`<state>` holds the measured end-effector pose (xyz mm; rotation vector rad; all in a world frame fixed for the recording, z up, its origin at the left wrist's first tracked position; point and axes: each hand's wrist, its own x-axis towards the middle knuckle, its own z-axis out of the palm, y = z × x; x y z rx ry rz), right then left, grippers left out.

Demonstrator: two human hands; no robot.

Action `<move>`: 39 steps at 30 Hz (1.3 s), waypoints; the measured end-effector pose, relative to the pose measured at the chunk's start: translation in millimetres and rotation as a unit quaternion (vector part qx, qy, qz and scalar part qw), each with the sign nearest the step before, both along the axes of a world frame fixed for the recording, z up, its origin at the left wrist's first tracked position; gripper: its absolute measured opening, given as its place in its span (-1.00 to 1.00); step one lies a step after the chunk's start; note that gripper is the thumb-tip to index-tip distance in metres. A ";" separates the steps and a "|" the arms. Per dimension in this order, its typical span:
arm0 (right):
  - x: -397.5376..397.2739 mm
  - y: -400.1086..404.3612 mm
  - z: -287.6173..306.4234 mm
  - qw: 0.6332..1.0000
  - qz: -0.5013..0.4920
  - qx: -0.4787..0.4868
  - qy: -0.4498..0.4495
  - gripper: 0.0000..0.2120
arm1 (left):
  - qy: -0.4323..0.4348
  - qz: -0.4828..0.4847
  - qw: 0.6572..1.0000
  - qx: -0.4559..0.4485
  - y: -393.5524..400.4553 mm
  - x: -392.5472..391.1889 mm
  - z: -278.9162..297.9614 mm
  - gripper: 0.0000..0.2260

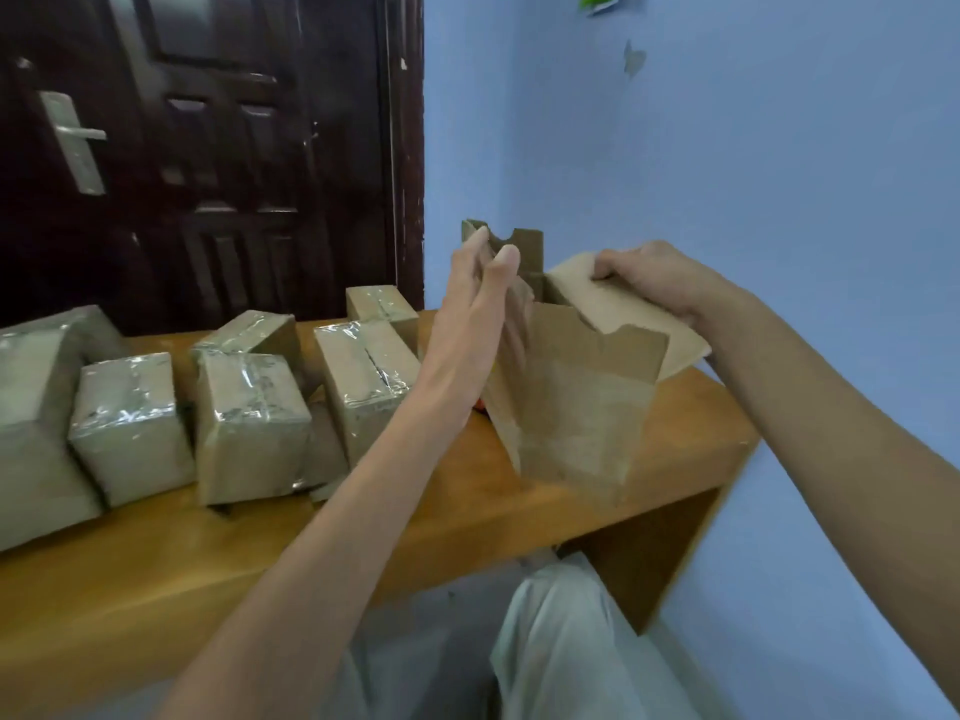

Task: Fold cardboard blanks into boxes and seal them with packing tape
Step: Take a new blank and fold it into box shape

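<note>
Room: pale blue wall (pixel 753 148) at right, dark brown panelled door (pixel 208 148) with a metal lever handle (pixel 75 140) at left. Surface: wooden table (pixel 156 574), orange-brown top, side panel visible beneath its right end.

Item 1: cardboard box (pixel 576 407), partly formed, upright, top flaps open, raised over the table's right end between both hands. Whether its base touches the tabletop cannot be told. Inside not visible.

Item 2: left hand (pixel 475 309), fingers straight and pointing up, lying flat against the box's left flap; nothing clasped.

Item 3: right hand (pixel 660 283), fingers curled over the edge of the box's right flap (pixel 623 314), gripping it and holding it bent outward.

Item 4: sealed boxes (pixel 249 423), several, wrapped in glossy clear tape, crowded together across the table's left and middle part, some tilted against one another. Nearest of them stands just left of the left forearm.

Item 5: small red-orange object (pixel 480 405), mostly hidden behind the left wrist and the open box; identity not discernible.

Item 6: person's lap in light grey clothing (pixel 561 657), below the table's front edge.
</note>
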<state>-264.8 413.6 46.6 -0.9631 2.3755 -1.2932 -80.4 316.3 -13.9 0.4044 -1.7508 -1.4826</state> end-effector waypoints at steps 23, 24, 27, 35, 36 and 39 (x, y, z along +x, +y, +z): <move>-20.4 -83.3 -42.4 0.947 -0.067 0.177 0.260 -0.86 | -0.234 -0.050 0.931 -0.275 -102.9 -11.0 -17.5 -0.46; -21.1 -85.4 -43.2 0.941 -0.075 0.183 0.276 -0.91 | -0.238 -0.054 0.927 -0.283 -106.3 -10.7 -18.6 -0.50; -26.5 -92.2 -45.4 0.933 -0.092 0.193 0.291 -0.95 | -0.244 -0.063 0.921 -0.296 -112.2 -10.5 -23.4 -0.51; -38.1 -102.1 -49.0 0.938 -0.038 0.194 0.287 -0.78 | -0.386 0.044 0.810 -0.439 -92.0 45.9 -46.7 -0.06; -38.0 -102.1 -48.9 0.937 -0.032 0.194 0.290 -0.77 | -0.450 0.054 0.758 -0.470 -94.3 55.7 -54.8 -0.02; -34.9 -104.3 -46.9 0.936 -0.020 0.193 0.294 -0.75 | -0.536 0.060 0.681 -0.495 -105.3 63.8 -74.3 0.04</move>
